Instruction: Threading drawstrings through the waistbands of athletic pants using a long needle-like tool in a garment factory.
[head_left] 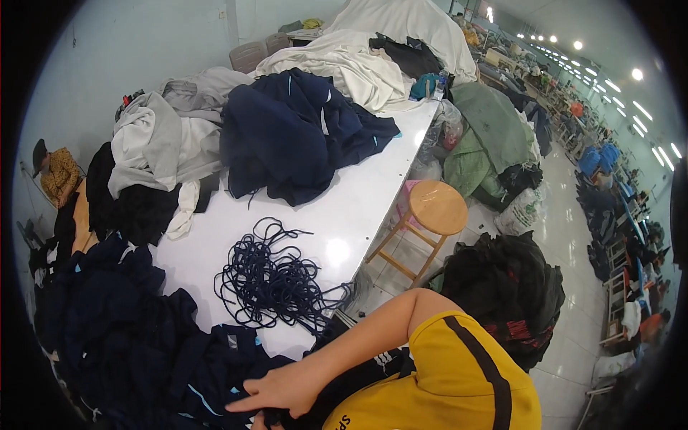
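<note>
My right hand (278, 390) reaches leftward from a yellow short sleeve at the bottom of the view. Its fingers lie together over the edge of a navy garment (215, 373) with light blue trim, gripping the fabric. Just under it, at the lower edge, a sliver of skin that may be my left hand (259, 421) shows; the rest is hidden. A tangle of navy drawstring cords (276, 276) lies on the white table (358, 201) just beyond the hand. A heap of navy garments (107, 322) fills the table's near left.
Farther along the table lie a navy pile (301, 132), grey and white garments (161, 143) and white cloth (358, 64). A round wooden stool (433, 211) and a black bag (505, 294) stand to the right on the tiled floor. A person (54, 172) sits at far left.
</note>
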Demonstrator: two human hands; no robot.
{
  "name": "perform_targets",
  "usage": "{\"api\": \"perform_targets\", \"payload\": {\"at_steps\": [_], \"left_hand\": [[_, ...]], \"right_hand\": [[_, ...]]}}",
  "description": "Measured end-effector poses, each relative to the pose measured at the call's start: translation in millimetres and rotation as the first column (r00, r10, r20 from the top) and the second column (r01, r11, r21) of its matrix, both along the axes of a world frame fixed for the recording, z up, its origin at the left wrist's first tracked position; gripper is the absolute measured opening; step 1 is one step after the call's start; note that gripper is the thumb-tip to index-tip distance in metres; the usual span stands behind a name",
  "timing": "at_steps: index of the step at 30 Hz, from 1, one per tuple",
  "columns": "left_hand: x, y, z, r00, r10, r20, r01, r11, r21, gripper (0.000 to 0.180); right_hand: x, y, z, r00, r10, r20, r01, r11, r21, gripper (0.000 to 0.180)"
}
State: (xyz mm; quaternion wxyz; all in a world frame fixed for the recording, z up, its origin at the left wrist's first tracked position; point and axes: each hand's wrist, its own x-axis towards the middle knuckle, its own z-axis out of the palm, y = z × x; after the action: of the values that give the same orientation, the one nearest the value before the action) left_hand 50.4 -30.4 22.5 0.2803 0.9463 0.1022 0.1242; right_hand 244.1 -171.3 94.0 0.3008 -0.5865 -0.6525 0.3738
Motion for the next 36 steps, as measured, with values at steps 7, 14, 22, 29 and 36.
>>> {"api": "perform_targets", "payload": {"at_steps": [7, 14, 22, 29, 36], "left_hand": [[-18, 65, 51, 0.957, 0.157, 0.244, -0.265, 0.815, 0.515, 0.016], [42, 62, 78, 0.873, -0.253, 0.417, -0.017, 0.839, 0.544, 0.015], [82, 12, 22, 0.937, -0.119, 0.327, 0.077, 0.987, 0.140, 0.016], [31, 4, 24, 0.955, -0.251, -0.159, 0.109, 0.794, -0.598, 0.016], [38, -5, 43, 0.843, -0.413, -0.344, 0.010, 0.652, -0.758, 0.020]], "right_hand": [[48, -26, -39, 0.929, -0.254, 0.271, 0.328, 0.903, -0.279, 0.112], [16, -20, 0, 0.971, -0.238, -0.031, 0.228, 0.875, 0.428, 0.111], [40, -30, 7, 0.933, -0.356, 0.050, 0.318, 0.882, 0.347, 0.019], [39, -56, -8, 0.941, -0.338, -0.007, 0.338, 0.941, 0.008, 0.021], [22, -47, -47, 0.962, -0.268, -0.054, 0.271, 0.961, 0.064, 0.028]]}}
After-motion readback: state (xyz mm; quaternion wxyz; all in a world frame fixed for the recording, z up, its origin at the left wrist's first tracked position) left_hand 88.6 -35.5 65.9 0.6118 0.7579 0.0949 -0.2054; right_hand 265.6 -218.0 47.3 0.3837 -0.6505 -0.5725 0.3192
